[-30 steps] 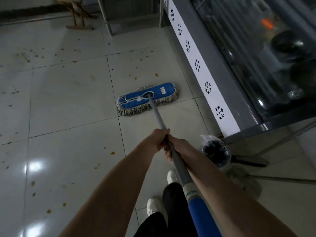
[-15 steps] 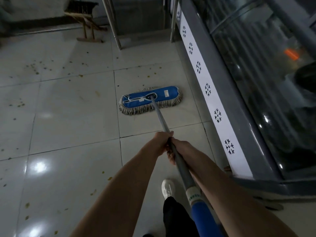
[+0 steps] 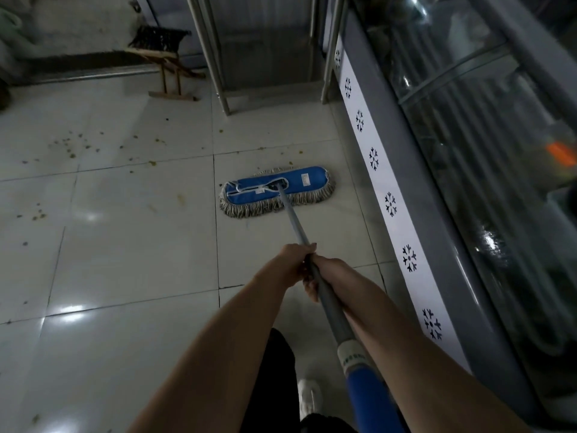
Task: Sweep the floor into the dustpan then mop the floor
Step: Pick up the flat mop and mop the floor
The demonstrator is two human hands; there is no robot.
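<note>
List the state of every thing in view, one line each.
Mop head, flat on the floor beside the case.
Handle, tilted, gripped by both hands.
Left hand, gripping the handle, nearer the mop head.
Right hand, gripping the handle just behind it.
Floor, glossy, crumbs scattered ahead and to the left.
Broom, untouched by the far wall.

I stand in what looks like a shop: a long glass-fronted cooler point(image 3: 487, 189) with snowflake marks point(image 3: 390, 204) lines the tiled floor point(image 3: 125, 245).
</note>
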